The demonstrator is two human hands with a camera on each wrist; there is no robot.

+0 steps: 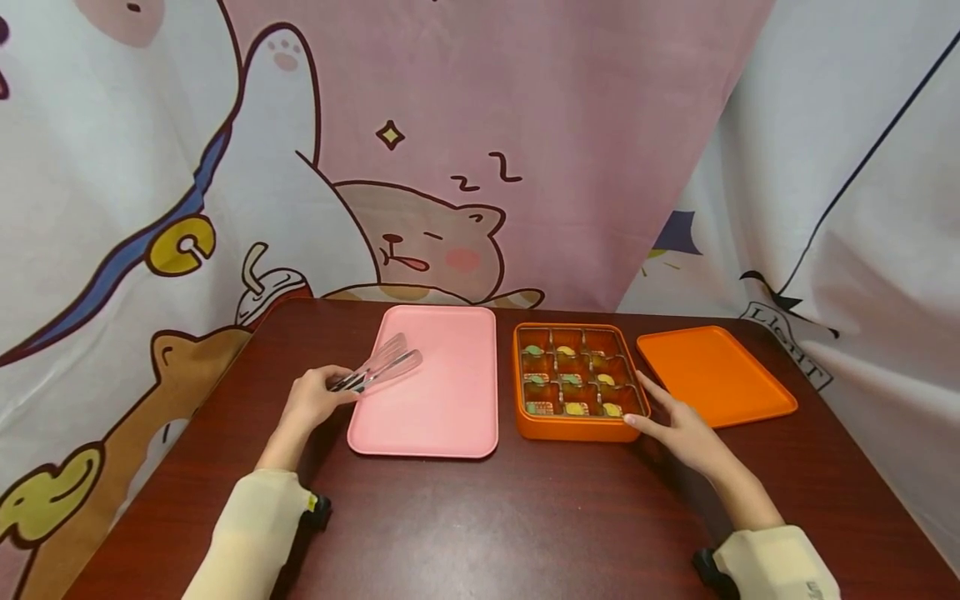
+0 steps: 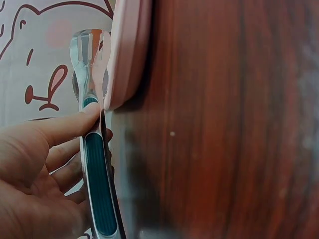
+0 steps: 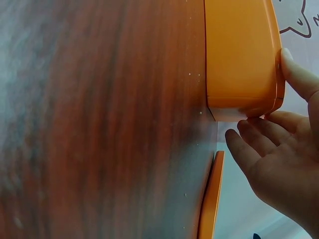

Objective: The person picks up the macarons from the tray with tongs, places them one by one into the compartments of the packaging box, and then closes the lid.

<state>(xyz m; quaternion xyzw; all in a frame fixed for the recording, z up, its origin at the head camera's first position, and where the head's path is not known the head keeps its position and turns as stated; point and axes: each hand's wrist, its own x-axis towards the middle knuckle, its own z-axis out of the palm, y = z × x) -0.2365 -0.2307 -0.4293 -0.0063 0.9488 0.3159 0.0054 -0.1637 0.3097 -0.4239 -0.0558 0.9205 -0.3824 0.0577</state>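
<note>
Left hand [image 1: 311, 398]: fingers and thumb curled round the handle of the tongs [image 1: 378, 368] — a firm hold near the back end, seen plainly in the left wrist view, where the teal grip [image 2: 98, 186] runs through the palm.
Tongs: pointing toward 1 o'clock from that hand, the clear tips just over the near-left part of the pink tray [image 1: 431, 417]; whether they touch it I cannot tell.
Right hand [image 1: 678, 429]: fingers fairly straight and relaxed, laid against the near-right corner of the orange box [image 1: 570, 430] — thumb on the rim, fingertips [image 3: 244, 130] at the wall; touching it, not clasping it.
Orange box: on the table at 3 o'clock from the pink tray and just beside it, open, nine compartments with small pieces inside.
Orange lid [image 1: 712, 375]: flat on the table at 3 o'clock from the box, close by.
Table [image 1: 480, 517]: dark red wood; cartoon cloth behind.
Risk: the hold sits far back on the tongs, so the tips may wobble or let a small piece slip — and with only a light steadying touch, a nudge could slide the box against the tray or lid.
</note>
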